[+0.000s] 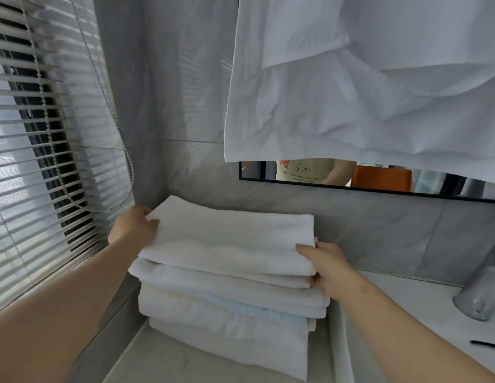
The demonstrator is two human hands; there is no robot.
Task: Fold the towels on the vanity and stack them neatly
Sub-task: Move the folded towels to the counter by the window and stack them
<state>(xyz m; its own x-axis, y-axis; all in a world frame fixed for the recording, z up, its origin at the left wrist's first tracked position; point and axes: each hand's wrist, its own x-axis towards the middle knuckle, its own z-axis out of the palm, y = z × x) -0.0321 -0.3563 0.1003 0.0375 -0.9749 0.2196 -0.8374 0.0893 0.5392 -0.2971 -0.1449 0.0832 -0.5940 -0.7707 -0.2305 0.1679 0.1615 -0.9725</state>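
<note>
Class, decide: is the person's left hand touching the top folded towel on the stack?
Touching. The head view shows the left hand gripping the top towel at its left end.

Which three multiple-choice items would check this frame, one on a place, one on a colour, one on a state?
1. Where does the towel stack stand?
A. In the corner by the window blinds
B. In a basket
C. On a chair

2. What colour is the tinted towel midway down the stack?
A. Red
B. Pale blue
C. Black

3. How do the hands meet the top towel?
A. Both are off it
B. Only one touches it
C. Each grips one end

Answers:
1 A: the stack sits in the corner between the blinds and the wall.
2 B: its exposed edge shows pale blue between white layers.
3 C: the left hand grips the far left corner and the right hand grips the right end.
</note>
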